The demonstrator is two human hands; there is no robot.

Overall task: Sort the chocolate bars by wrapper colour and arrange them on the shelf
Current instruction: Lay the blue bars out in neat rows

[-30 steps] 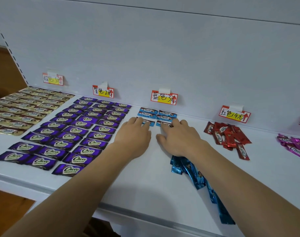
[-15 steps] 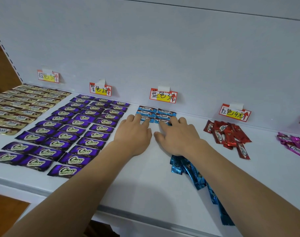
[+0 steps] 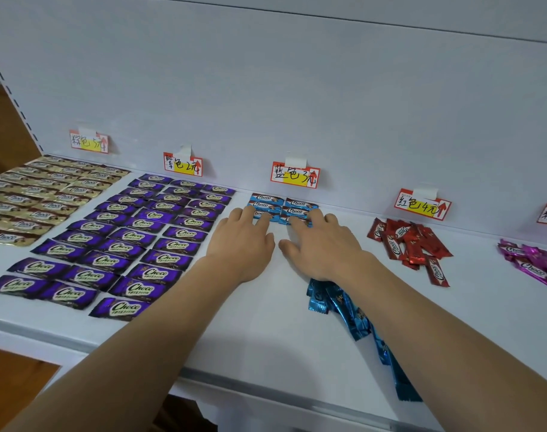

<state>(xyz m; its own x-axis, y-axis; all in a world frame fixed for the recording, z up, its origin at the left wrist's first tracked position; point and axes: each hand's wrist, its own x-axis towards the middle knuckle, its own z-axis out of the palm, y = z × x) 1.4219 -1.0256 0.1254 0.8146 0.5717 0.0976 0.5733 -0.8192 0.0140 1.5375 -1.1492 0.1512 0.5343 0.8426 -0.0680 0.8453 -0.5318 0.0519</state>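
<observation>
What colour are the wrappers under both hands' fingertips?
Blue wrappers, printed "Choco"; head view.

Gold bars (image 3: 44, 194) and purple bars (image 3: 135, 238) lie flat in neat rows on the white shelf (image 3: 266, 338). A few blue bars (image 3: 283, 207) are lined up at the back. Loose blue (image 3: 353, 316), red (image 3: 409, 244) and pink (image 3: 534, 263) heaps lie unsorted.

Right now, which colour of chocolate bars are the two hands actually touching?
The blue bars laid flat under the blue label. Left hand and right hand rest their fingertips on that small block; the purple, gold, red and pink bars lie untouched to the sides.

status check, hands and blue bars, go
Left hand and right hand flat, fingertips pressing laid blue bars. Loose blue pile under right forearm, unsorted.
</observation>
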